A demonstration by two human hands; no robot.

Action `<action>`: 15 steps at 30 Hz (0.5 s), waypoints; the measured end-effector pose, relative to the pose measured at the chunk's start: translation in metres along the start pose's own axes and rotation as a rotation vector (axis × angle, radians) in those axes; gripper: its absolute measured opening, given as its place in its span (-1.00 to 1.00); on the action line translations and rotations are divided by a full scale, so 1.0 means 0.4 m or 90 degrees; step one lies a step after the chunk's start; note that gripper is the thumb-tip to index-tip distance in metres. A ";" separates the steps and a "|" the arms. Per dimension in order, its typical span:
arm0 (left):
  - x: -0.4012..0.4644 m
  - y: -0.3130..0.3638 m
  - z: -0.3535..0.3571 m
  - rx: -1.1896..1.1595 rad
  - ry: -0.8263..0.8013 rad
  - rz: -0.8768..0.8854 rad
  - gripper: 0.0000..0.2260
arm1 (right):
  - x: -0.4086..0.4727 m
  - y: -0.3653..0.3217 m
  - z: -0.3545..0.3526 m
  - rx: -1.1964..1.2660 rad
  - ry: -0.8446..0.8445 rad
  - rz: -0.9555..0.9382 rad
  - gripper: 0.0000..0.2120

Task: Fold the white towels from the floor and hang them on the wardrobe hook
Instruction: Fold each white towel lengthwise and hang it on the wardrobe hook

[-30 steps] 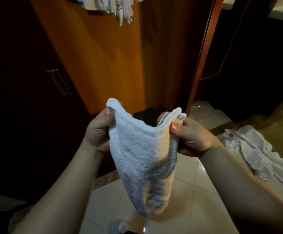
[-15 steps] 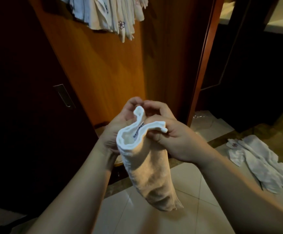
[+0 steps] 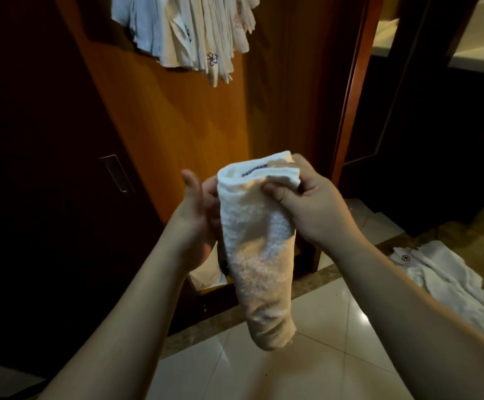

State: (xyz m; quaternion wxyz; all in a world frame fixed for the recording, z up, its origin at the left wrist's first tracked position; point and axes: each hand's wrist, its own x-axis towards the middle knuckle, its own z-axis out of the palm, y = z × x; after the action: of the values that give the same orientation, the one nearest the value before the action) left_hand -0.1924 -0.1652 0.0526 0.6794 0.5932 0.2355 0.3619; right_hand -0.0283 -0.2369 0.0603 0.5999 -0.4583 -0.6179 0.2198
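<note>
A folded white towel hangs lengthwise in front of me, with its doubled top edge upward. My right hand pinches that top edge at the right corner. My left hand lies against the towel's left side with its thumb raised clear of the cloth; its fingers are hidden behind the towel. Several white towels with flower emblems hang against the orange wardrobe panel at the top; the hook itself is hidden. More white towels lie crumpled on the floor at the right.
A dark door with a recessed metal handle stands at the left. A reddish wooden door frame rises to the right of the wardrobe panel, with a dark room beyond. Glossy pale floor tiles lie below.
The towel, held spread between both hands a second ago, has been brought together into a narrow fold. My left thumb has come off it. The view has tilted up, showing more of the hanging towels.
</note>
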 end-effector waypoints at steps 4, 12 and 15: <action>0.005 -0.006 -0.006 0.042 0.054 0.071 -0.53 | 0.026 -0.005 0.011 -0.032 0.049 0.006 -0.88; 0.038 0.035 0.027 0.006 0.082 0.094 -0.77 | 0.012 0.009 0.002 0.003 0.101 0.057 -0.74; 0.051 0.058 0.031 0.000 0.106 0.086 -0.82 | -0.025 0.040 -0.001 0.031 0.048 0.105 -0.72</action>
State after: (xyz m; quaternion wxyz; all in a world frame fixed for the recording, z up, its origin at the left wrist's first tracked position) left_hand -0.1753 -0.1563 0.0796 0.6317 0.5753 0.2504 0.4551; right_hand -0.0244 -0.2376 0.0416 0.6136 -0.5010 -0.5493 0.2661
